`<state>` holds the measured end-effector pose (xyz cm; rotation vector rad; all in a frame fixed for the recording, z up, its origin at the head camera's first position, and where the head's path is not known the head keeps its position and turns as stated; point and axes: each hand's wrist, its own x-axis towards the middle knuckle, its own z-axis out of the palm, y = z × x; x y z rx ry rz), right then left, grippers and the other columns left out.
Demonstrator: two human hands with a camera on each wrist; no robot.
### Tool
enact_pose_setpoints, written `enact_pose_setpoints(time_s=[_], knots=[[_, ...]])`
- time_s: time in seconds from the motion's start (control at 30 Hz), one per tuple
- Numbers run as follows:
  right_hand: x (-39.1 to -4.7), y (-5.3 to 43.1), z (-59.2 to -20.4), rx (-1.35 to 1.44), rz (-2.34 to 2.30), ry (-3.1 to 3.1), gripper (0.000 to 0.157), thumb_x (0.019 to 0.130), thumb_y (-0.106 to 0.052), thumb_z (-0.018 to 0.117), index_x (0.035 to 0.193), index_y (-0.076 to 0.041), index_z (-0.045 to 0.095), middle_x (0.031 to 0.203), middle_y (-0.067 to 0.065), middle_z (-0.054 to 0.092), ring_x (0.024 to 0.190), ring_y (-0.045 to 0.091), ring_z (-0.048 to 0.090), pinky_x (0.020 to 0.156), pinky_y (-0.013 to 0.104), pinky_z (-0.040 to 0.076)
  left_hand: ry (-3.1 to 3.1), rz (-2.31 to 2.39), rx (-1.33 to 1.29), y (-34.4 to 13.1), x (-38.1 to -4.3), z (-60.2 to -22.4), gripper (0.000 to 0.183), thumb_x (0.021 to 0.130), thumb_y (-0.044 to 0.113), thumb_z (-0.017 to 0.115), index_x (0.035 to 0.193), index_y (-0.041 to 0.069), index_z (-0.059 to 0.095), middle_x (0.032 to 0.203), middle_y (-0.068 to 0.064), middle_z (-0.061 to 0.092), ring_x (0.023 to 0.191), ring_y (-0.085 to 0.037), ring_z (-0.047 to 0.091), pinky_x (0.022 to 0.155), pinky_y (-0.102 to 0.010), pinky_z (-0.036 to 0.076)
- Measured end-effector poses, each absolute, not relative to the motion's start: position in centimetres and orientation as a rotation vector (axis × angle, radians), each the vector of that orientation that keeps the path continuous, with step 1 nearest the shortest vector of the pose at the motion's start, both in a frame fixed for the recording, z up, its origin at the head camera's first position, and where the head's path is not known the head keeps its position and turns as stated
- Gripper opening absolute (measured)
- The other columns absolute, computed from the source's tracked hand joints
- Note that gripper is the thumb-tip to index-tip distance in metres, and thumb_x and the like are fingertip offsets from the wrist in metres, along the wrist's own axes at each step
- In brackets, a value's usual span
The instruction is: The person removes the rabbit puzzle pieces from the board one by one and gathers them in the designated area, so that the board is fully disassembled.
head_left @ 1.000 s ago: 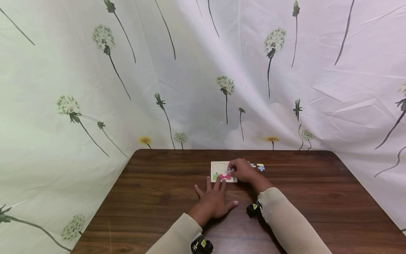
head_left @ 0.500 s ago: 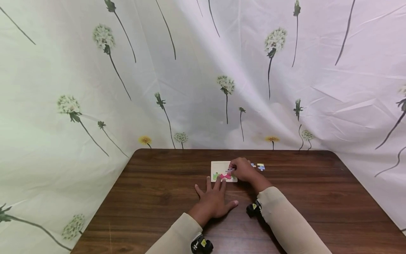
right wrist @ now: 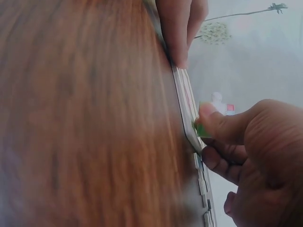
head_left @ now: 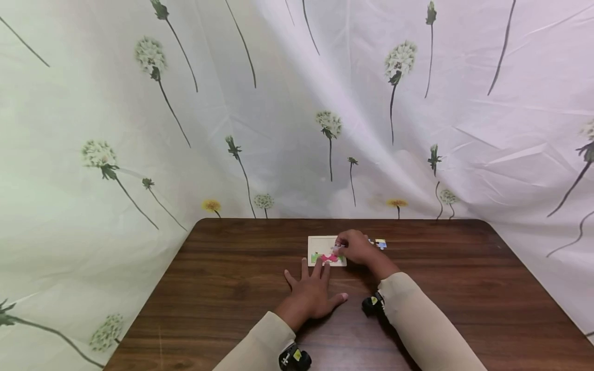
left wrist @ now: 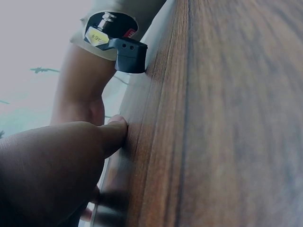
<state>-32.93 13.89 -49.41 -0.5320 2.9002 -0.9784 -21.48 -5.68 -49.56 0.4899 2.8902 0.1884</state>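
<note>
A pale jigsaw tray (head_left: pixel 319 243) lies toward the back of the table, with pink and green puzzle pieces (head_left: pixel 327 257) fitted along its near side. My left hand (head_left: pixel 310 296) rests palm down with spread fingers, its middle fingertips at the tray's near edge. Over the tray's right half, my right hand (head_left: pixel 356 248) pinches a puzzle piece (right wrist: pixel 204 129) between thumb and fingers. That piece shows green, white and a bit of red in the right wrist view, tilted up just above the tray; the thumb hides part of it.
Loose blue and yellow puzzle pieces (head_left: pixel 381 243) lie right of the tray, partly behind the right hand. The brown wooden table (head_left: pixel 223 288) reaches back to a white cloth (head_left: pixel 287 170) printed with dandelions. Each wrist wears a small black camera (head_left: pixel 297 357).
The piece in my right hand has tilted a little, showing more of its face. Both hands keep nearly the same place, the left still on the tray's edge.
</note>
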Motion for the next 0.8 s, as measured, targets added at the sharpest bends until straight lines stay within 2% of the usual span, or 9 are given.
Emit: enact_pose_setpoints(time_s=[0.17, 0.33, 0.4, 0.47, 0.67, 0.8], knots=[[-32.8, 14.4, -49.6, -0.619, -1.022, 2.888, 0.014, 0.103, -0.020, 0.078, 0.090, -0.019, 0.072, 0.088, -0.004, 0.071, 0.084, 0.015, 0.060, 0.104, 0.063, 0.039, 2.885, 0.208, 0.489, -5.7, -21.4, -49.6, 0.100, 0.100, 0.085, 0.046, 0.175, 0.021, 0.030, 0.185, -0.005, 0.021, 0.170, -0.050, 0.013, 0.118, -0.092, 0.015], [-32.7, 14.6, -49.3, -0.665, -1.059, 2.857, 0.012, 0.105, -0.021, 0.076, 0.093, -0.020, 0.072, 0.091, -0.004, 0.070, 0.083, 0.016, 0.058, 0.090, 0.048, 0.048, 2.882, 0.218, 0.487, -5.8, -21.5, -49.6, 0.101, 0.100, 0.086, 0.045, 0.175, 0.021, 0.028, 0.185, -0.005, 0.020, 0.170, -0.050, 0.011, 0.118, -0.092, 0.014], [-32.6, 14.7, -49.2, -0.676, -1.092, 2.841, 0.012, 0.105, -0.022, 0.076, 0.094, -0.020, 0.072, 0.092, -0.003, 0.070, 0.084, 0.015, 0.058, 0.083, 0.039, 0.050, 2.879, 0.222, 0.488, -5.8, -21.6, -49.6, 0.101, 0.100, 0.086, 0.045, 0.175, 0.021, 0.029, 0.185, -0.005, 0.019, 0.170, -0.051, 0.011, 0.118, -0.092, 0.014], [-32.6, 14.9, -49.2, -0.713, -1.135, 2.831, 0.011, 0.106, -0.020, 0.075, 0.095, -0.018, 0.072, 0.095, -0.001, 0.070, 0.086, 0.016, 0.059, 0.080, 0.035, 0.051, 2.876, 0.229, 0.488, -5.8, -21.6, -49.7, 0.101, 0.100, 0.086, 0.045, 0.175, 0.020, 0.029, 0.185, -0.005, 0.020, 0.170, -0.051, 0.011, 0.118, -0.092, 0.013], [-32.1, 16.1, -48.8, -0.783, -1.216, 2.860, 0.008, 0.105, -0.013, 0.075, 0.097, -0.013, 0.074, 0.106, 0.006, 0.069, 0.094, 0.018, 0.061, 0.084, 0.039, 0.053, 2.877, 0.236, 0.486, -5.8, -21.6, -49.8, 0.101, 0.100, 0.086, 0.045, 0.175, 0.021, 0.030, 0.185, -0.006, 0.020, 0.170, -0.051, 0.010, 0.118, -0.092, 0.013], [-31.9, 17.4, -48.9, -0.732, -1.222, 2.864, 0.007, 0.104, -0.013, 0.076, 0.098, -0.013, 0.075, 0.104, 0.005, 0.070, 0.094, 0.017, 0.061, 0.082, 0.036, 0.053, 2.879, 0.233, 0.483, -5.8, -21.5, -49.8, 0.101, 0.100, 0.086, 0.045, 0.175, 0.021, 0.030, 0.185, -0.006, 0.020, 0.170, -0.050, 0.010, 0.119, -0.092, 0.013]])
